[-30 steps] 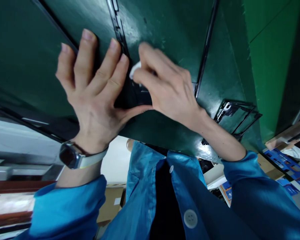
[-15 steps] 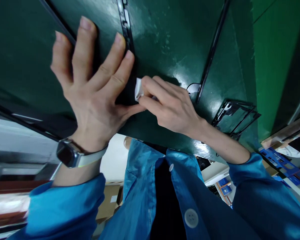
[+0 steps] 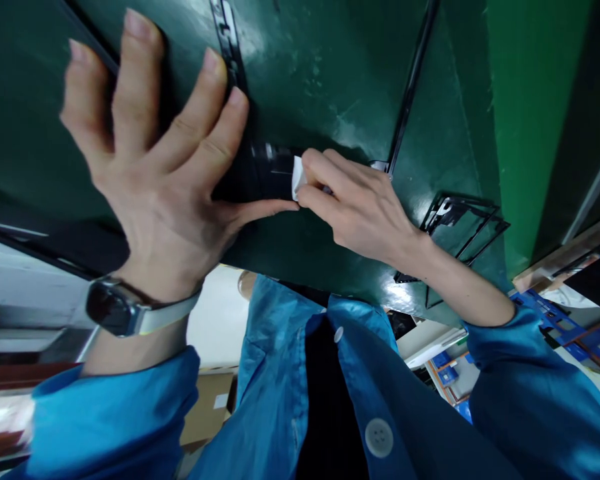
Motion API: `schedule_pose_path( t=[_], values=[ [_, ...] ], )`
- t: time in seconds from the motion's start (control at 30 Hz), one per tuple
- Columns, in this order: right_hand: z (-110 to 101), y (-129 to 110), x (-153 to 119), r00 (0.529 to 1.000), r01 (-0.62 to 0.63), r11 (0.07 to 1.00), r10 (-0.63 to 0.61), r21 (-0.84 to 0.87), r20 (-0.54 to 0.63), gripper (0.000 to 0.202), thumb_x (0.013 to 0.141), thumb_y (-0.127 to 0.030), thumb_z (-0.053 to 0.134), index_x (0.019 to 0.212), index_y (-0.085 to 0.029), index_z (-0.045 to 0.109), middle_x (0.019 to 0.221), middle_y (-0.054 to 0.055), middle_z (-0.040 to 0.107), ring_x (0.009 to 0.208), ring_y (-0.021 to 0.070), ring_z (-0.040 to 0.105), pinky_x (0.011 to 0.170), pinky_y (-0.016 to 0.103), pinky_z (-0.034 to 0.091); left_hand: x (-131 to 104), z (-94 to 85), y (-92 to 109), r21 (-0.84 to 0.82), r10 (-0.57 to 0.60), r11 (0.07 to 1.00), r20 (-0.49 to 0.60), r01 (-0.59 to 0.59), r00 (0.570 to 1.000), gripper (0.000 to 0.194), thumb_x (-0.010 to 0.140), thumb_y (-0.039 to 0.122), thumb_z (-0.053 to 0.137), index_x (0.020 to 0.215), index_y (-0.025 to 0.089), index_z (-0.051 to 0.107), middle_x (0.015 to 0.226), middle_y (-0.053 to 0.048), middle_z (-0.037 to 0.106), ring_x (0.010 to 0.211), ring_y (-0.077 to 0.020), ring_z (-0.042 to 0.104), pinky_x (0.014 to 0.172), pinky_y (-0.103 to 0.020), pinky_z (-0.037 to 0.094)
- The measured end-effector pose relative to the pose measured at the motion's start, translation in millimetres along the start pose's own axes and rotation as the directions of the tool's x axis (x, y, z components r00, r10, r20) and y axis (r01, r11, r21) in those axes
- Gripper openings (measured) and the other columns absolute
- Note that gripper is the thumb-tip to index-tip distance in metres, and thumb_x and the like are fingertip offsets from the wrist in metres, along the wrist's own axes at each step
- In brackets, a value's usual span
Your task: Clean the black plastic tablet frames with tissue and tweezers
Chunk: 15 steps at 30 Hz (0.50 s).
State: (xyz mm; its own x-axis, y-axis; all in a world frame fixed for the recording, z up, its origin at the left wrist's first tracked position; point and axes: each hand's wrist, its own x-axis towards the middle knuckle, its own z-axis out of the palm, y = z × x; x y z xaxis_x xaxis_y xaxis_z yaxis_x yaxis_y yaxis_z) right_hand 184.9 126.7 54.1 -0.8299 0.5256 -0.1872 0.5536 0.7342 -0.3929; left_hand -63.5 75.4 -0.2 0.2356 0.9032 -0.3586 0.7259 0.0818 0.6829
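Note:
Fingers spread, my left hand (image 3: 160,167) presses down on a thin black frame (image 3: 226,37), its thumb stretched toward my right hand. A watch is on that wrist. My right hand (image 3: 357,200) pinches a folded white wipe (image 3: 297,177) against a flat dark strip (image 3: 275,160) between the two hands. The wipe touches the strip close to the left thumb's tip. Part of the strip is hidden under my right hand. A long black bar (image 3: 414,87) runs away from me just beyond the right hand.
Several thin black frames (image 3: 463,220) lie stacked at the right of the green table (image 3: 330,67). A brighter green surface (image 3: 540,100) borders it on the right. Blue parts (image 3: 545,313) sit on a lower shelf, and a cardboard box (image 3: 207,403) stands below the table.
My right hand has slid the wipe rightward along the dark strip, away from my left palm, uncovering more of the strip. My left hand stays spread; the view has shifted slightly.

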Motion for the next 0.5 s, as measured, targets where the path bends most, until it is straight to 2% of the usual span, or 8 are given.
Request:
schedule_pose_path(
  t=[0.1,0.2,0.33,0.37,0.43,0.47,0.5],
  values=[
    [5.6,-9.9,5.5,0.999,-0.049,0.999,0.05,0.018,-0.012,0.06,0.12,-0.016,0.014,0.105,-0.02,0.072,0.109,0.0,0.068,0.113,0.0104,0.07,0.087,0.024,0.059,0.3,2.7,-7.5,0.017,0.008,1.0,0.005,-0.008,1.0,0.112,0.077,0.101,0.067,0.165,0.034,0.05,0.186,0.006,0.026,0.174,-0.0428,-0.009,0.145,-0.077,-0.008],
    [8.9,-10.1,3.9,0.993,-0.013,1.0,0.016,0.02,-0.114,0.061,0.119,-0.016,0.014,0.1,-0.018,0.072,0.104,0.001,0.067,0.108,0.0105,0.07,0.083,0.025,0.057,-2.1,4.1,-15.3,0.054,0.003,0.999,-0.007,-0.003,1.0,0.118,0.074,0.104,0.065,0.166,0.032,0.049,0.187,0.007,0.024,0.176,-0.0441,-0.003,0.146,-0.075,-0.002],
    [4.8,6.6,-25.2,0.983,-0.055,0.997,0.064,0.054,-0.173,0.053,0.117,-0.012,0.021,0.09,-0.02,0.066,0.103,-0.001,0.069,0.099,0.0092,0.068,0.077,0.024,0.053,-10.9,1.1,-17.7,0.146,0.087,0.986,-0.002,-0.086,0.996,0.146,0.064,0.103,0.078,0.178,0.037,0.016,0.191,0.008,0.004,0.18,-0.0373,0.002,0.151,-0.062,-0.003],
    [3.0,11.3,-35.7,0.98,-0.08,0.995,0.091,0.067,-0.178,0.05,0.117,-0.011,0.025,0.089,-0.02,0.065,0.102,-0.001,0.068,0.097,0.0095,0.067,0.077,0.024,0.053,-12.6,0.3,-16.7,0.182,0.119,0.976,0.001,-0.117,0.993,0.152,0.061,0.1,0.083,0.178,0.038,0.009,0.191,0.006,0.003,0.18,-0.0358,0.001,0.152,-0.061,-0.003],
    [0.6,18.3,-55.6,0.967,-0.126,0.988,0.141,0.083,-0.211,0.043,0.116,-0.011,0.032,0.091,-0.019,0.065,0.098,-0.001,0.066,0.092,0.0108,0.065,0.075,0.025,0.053,-14.1,0.7,-15.4,0.239,0.125,0.962,0.03,-0.129,0.992,0.151,0.062,0.094,0.09,0.177,0.035,0.013,0.19,0.001,0.012,0.18,-0.0337,0.0,0.151,-0.065,0.001],
    [0.3,20.1,-63.5,0.958,-0.146,0.985,0.164,0.089,-0.235,0.04,0.116,-0.01,0.035,0.092,-0.019,0.066,0.095,0.0,0.064,0.09,0.0113,0.064,0.074,0.026,0.052,-13.9,2.3,-15.9,0.243,0.061,0.968,0.003,-0.06,0.998,0.145,0.061,0.089,0.095,0.174,0.033,0.024,0.186,0.0,0.023,0.18,-0.0322,0.005,0.151,-0.065,0.007],
    [0.8,20.4,-69.2,0.948,-0.162,0.982,0.182,0.096,-0.261,0.038,0.115,-0.009,0.037,0.093,-0.019,0.067,0.094,0.0,0.063,0.088,0.0115,0.063,0.073,0.026,0.052,-13.4,4.9,-17.8,0.232,-0.054,0.97,-0.064,0.068,0.996,0.136,0.057,0.083,0.1,0.167,0.032,0.039,0.18,0.001,0.037,0.179,-0.0304,0.015,0.151,-0.063,0.015]
  ],
)
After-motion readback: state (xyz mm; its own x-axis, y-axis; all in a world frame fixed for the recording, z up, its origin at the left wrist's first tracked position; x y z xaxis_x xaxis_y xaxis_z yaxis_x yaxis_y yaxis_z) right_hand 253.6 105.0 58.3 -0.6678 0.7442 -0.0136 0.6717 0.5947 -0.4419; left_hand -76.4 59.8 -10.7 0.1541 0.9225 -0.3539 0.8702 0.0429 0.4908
